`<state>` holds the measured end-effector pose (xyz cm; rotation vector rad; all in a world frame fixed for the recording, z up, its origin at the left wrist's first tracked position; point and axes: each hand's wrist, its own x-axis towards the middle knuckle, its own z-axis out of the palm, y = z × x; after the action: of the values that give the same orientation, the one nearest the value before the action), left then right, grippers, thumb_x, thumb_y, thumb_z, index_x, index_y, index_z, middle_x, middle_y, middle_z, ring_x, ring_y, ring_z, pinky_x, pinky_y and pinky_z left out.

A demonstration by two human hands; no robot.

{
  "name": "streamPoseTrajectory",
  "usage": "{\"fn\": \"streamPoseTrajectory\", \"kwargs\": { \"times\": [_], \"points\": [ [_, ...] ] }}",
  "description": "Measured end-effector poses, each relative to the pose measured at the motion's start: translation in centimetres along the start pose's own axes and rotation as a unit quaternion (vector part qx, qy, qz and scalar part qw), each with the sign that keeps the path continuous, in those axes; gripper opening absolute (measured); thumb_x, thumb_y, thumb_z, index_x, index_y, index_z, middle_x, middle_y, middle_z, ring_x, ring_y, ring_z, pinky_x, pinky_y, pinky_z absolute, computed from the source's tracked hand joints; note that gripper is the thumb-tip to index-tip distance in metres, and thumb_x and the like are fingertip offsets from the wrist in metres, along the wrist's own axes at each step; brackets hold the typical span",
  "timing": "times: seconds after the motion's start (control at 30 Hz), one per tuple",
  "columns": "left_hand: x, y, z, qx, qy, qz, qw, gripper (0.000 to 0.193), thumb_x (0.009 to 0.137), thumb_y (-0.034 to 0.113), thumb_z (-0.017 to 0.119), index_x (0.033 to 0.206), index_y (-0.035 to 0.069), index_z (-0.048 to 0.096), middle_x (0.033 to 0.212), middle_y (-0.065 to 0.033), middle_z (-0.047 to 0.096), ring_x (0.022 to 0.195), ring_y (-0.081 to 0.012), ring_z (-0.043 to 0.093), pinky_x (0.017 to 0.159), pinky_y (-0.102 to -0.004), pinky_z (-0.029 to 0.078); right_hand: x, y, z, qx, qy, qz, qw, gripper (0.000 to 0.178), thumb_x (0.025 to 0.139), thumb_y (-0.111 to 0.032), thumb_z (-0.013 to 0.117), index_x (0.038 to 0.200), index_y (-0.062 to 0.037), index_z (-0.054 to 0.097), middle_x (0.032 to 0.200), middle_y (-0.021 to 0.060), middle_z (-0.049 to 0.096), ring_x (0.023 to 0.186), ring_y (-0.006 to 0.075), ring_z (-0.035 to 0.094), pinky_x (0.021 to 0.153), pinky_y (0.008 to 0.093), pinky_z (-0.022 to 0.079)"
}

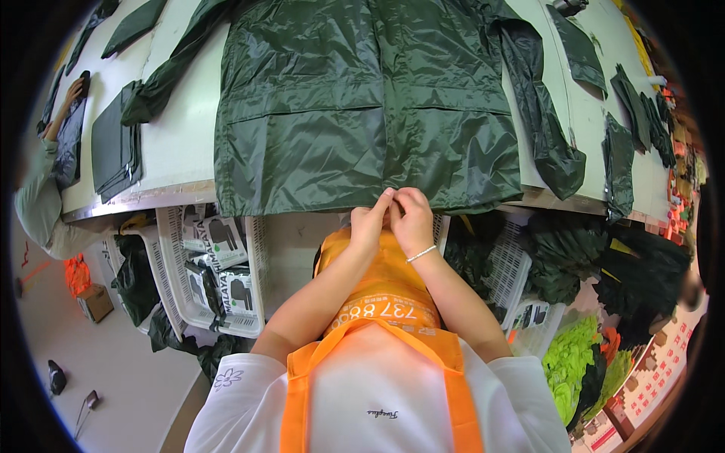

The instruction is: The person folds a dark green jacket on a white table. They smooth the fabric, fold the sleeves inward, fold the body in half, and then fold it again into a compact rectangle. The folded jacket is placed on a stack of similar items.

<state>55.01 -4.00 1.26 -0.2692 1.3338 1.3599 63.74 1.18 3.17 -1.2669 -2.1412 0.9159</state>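
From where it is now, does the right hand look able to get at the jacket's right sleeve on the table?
Probably yes: the right hand pinches the jacket hem, and bare table lies toward the sleeve.

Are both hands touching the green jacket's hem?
Touching. The head view shows the left hand and right hand side by side, fingertips pinching the bottom hem of the dark green jacket at the table edge.

A jacket [362, 98] lies spread on the table [181, 136], baskets [177, 264] underneath the table edge.
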Motion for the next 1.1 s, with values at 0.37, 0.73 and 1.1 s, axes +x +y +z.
{"fn": "streamPoseTrajectory", "kwargs": {
  "times": [0.37,0.73,1.1],
  "points": [
    [1.8,-2.5,-0.4,-0.139,-0.029,-0.095,0.985,0.021,0.09,0.02,0.062,0.096,0.001,0.059,0.096,-0.012,0.062,0.096,-0.0232,0.059,0.089,-0.0357,0.047,2.6,3.9,-3.1,0.294,-0.161,0.176,0.925,0.018,0.086,-0.001,0.056,0.1,-0.0015,0.067,0.098,0.0073,0.059,0.079,0.0143,0.06,0.069,0.0236,0.049],
    [-0.5,2.4,-9.3,0.149,0.388,0.151,0.897,0.032,0.077,0.012,0.072,0.101,0.002,0.053,0.086,-0.0055,0.061,0.076,-0.018,0.059,0.073,-0.0287,0.046,42.6,22.6,-22.2,-0.039,0.09,0.085,0.992,0.054,0.076,-0.048,0.07,0.098,0.0004,0.06,0.098,0.0128,0.06,0.084,0.02,0.06,0.072,0.0289,0.048],
    [4.5,20.0,21.2,0.592,0.104,0.225,0.767,0.083,0.079,0.042,0.066,0.136,-0.006,0.031,0.11,-0.029,0.059,0.105,-0.0419,0.056,0.091,-0.04,0.045,25.6,1.2,-9.8,0.335,-0.439,0.003,0.834,0.051,0.085,-0.011,0.059,0.132,-0.0032,0.04,0.071,0.0031,0.059,0.054,0.0101,0.056,0.05,0.0209,0.046]
  ]
}}
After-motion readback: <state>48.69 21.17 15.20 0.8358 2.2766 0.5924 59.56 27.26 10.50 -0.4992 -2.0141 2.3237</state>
